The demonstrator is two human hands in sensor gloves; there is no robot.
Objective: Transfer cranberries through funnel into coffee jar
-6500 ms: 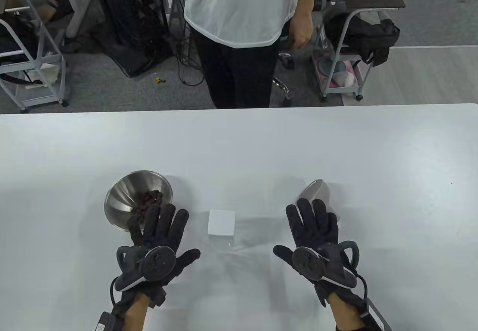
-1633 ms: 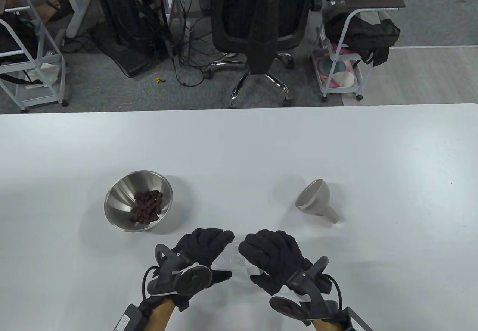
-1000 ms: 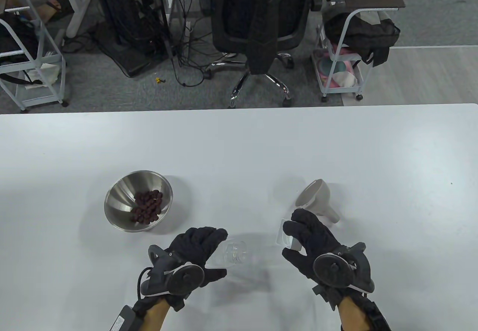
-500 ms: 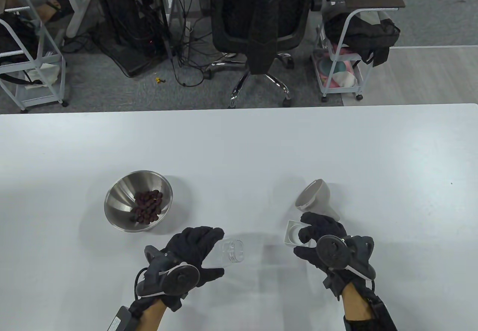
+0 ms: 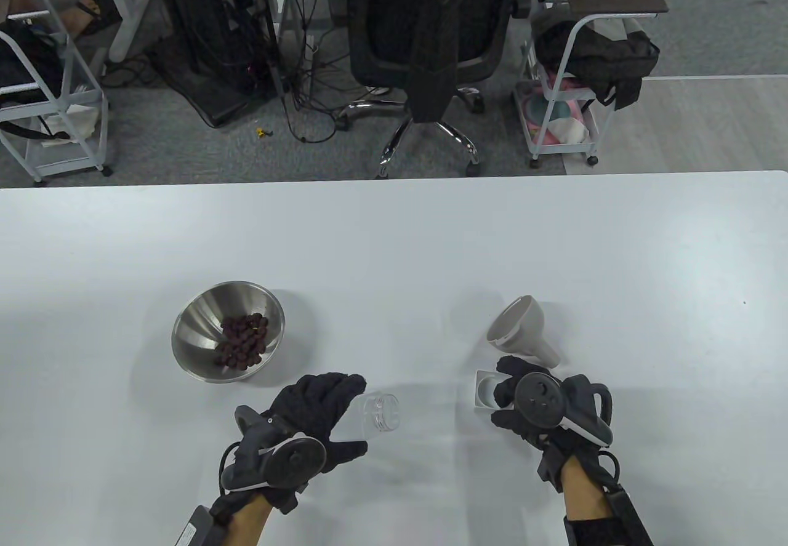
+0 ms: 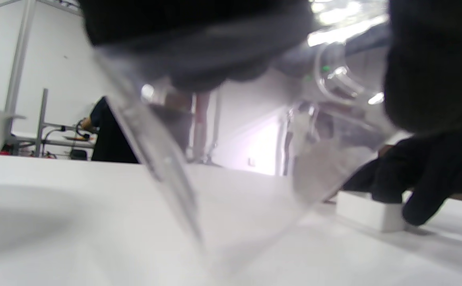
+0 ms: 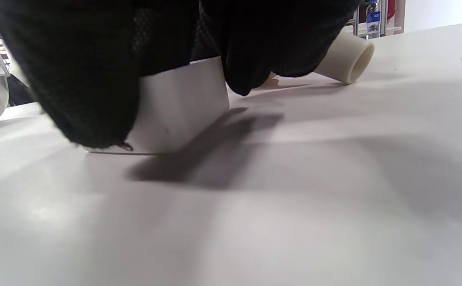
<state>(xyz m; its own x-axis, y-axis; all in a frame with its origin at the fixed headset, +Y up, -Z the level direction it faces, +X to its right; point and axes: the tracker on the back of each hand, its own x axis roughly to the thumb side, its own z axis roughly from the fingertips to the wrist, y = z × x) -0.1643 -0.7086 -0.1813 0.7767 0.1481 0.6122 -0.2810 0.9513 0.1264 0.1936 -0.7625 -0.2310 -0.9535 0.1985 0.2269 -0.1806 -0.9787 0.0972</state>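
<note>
Your left hand grips the clear glass coffee jar near the front edge of the white table, fingers curled over its side and thumb below it; the jar's round mouth is uncovered and faces up toward the table camera. In the left wrist view the jar looks tilted, its see-through wall slanting down to the tabletop, with your gloved fingers wrapped over the top of it; whether its base sits flat you cannot tell. Your right hand rests on the square white lid, which lies on the table to the right of the jar with its hollow round underside showing. The right wrist view shows the lid touching the tabletop at its lower edge, your fingers closed down over its top and sides. The beige plastic funnel lies on its side just beyond your right hand, wide mouth turned to the left and spout pointing toward your hand, apart from the lid. The dark red cranberries sit heaped in the round stainless-steel bowl, which stands left of the jar and beyond your left hand, not touching it.
</note>
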